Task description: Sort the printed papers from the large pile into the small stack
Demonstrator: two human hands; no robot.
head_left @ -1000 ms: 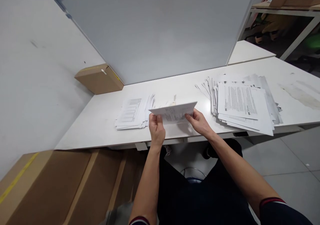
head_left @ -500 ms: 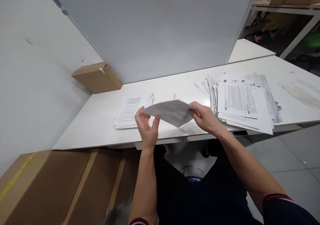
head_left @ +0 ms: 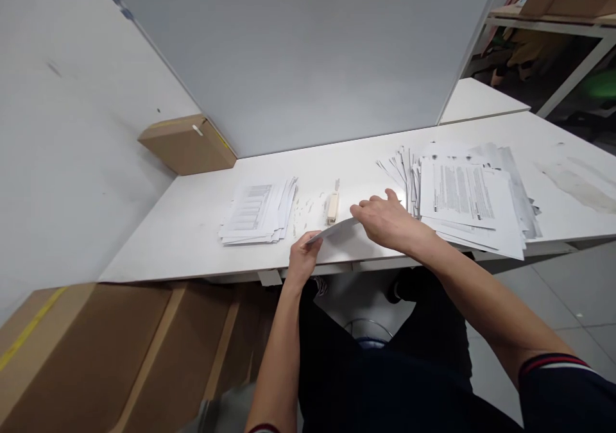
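Observation:
My left hand [head_left: 303, 258] is closed, thumb on top, around the left end of some white paper [head_left: 338, 226]. The paper is tilted nearly edge-on, so how many sheets there are I cannot tell. At its right end my right hand [head_left: 385, 220] pinches the far edge, with some fingers raised. Just beyond the paper, a small cream stapler [head_left: 332, 208] lies on the white table [head_left: 192, 221]. A stack of printed sheets [head_left: 257, 212] lies to the left of my hands. A larger, untidy pile of printed papers [head_left: 462, 195] lies to the right, close to my right hand.
A large whiteboard [head_left: 298, 61] stands upright along the table's back edge. A cardboard box [head_left: 190, 145] leans in the corner by the wall. Big cardboard boxes [head_left: 120, 349] stand on the floor at left. A stool rim [head_left: 369, 340] shows between my legs.
The paper has turned from showing its broad face to nearly edge-on. My left hand has moved right and nearer to me, and the stapler has come into view behind the paper.

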